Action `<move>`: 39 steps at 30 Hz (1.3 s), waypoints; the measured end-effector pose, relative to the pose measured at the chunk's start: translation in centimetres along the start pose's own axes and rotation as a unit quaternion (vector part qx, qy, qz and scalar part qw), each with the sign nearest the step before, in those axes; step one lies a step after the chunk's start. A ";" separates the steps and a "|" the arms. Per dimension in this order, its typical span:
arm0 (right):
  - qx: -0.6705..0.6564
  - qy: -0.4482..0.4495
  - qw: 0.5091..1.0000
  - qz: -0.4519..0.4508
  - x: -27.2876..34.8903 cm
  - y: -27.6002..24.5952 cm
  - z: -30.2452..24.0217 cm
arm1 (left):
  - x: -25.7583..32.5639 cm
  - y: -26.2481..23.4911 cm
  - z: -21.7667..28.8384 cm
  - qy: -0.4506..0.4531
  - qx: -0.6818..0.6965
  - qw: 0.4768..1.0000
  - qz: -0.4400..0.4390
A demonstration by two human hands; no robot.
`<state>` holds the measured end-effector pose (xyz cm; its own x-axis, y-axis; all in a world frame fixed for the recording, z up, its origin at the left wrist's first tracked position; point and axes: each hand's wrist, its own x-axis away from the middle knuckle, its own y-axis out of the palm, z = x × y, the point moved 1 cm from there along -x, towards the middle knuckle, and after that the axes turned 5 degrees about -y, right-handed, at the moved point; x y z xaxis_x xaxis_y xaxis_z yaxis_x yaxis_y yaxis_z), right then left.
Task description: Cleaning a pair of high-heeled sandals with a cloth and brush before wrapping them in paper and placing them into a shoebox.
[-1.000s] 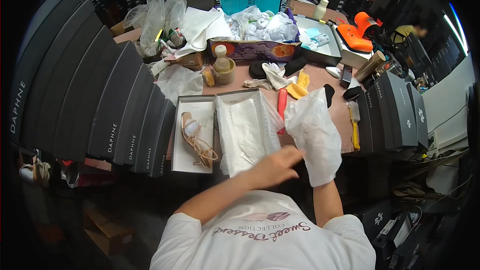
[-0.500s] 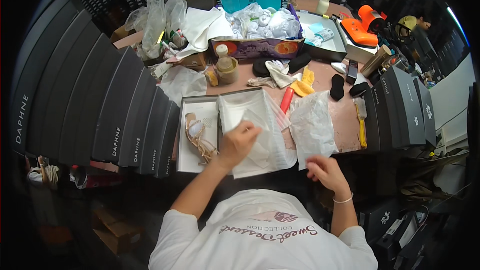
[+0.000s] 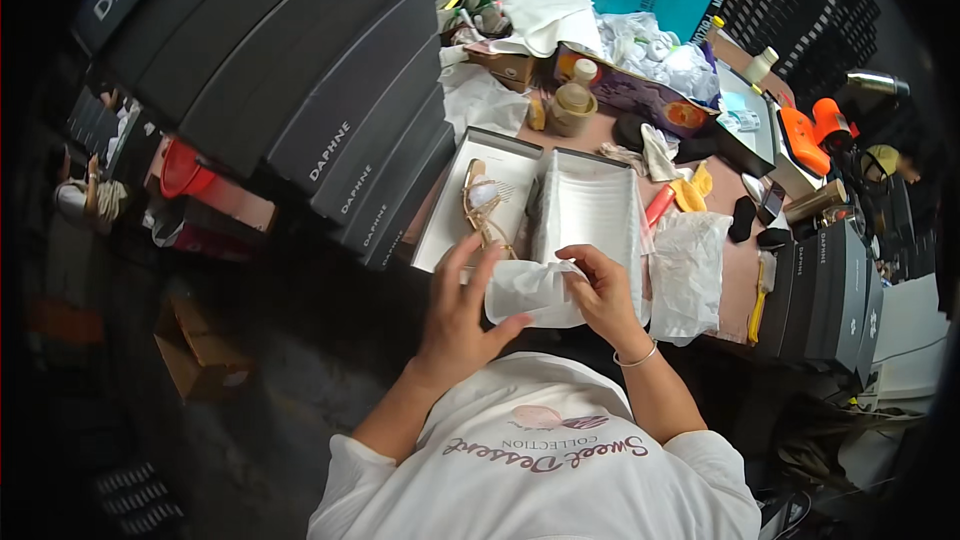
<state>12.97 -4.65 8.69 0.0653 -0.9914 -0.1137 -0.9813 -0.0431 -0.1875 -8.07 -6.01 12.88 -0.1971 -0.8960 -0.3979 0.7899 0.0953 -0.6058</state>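
Note:
My left hand (image 3: 463, 308) and my right hand (image 3: 603, 292) hold a crumpled sheet of white tissue paper (image 3: 533, 292) between them, just in front of my chest. Beyond it lies an open white shoe box (image 3: 588, 212) lined with white paper. Its lid (image 3: 450, 222) lies to the left with a tan strappy sandal (image 3: 484, 210) in it. A clear plastic bag (image 3: 688, 273) lies flat to the right of the box.
Stacked dark shoe boxes (image 3: 300, 110) fill the left side, and more stand at the right (image 3: 835, 290). The pink tabletop (image 3: 735, 290) carries a red pen (image 3: 658, 206), yellow cloth (image 3: 692, 191), tape roll (image 3: 572, 110), a printed box of white wads (image 3: 640, 92) and orange tools (image 3: 812, 132).
My head has turned left and down, so the boxes shifted right in view. My left hand left the box paper and both hands came together on a tissue sheet near my chest.

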 end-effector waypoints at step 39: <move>-0.212 0.121 0.939 -0.242 1.4 -1.9 -5.9 | -7.3 1.1 -0.6 0.026 0.143 0.987 -0.061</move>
<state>13.86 -6.72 14.64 0.5296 -0.8398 0.1193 -0.8345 -0.4906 0.2507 -6.11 0.86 14.70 -0.3246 -0.8693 -0.3728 0.8888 -0.1455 -0.4346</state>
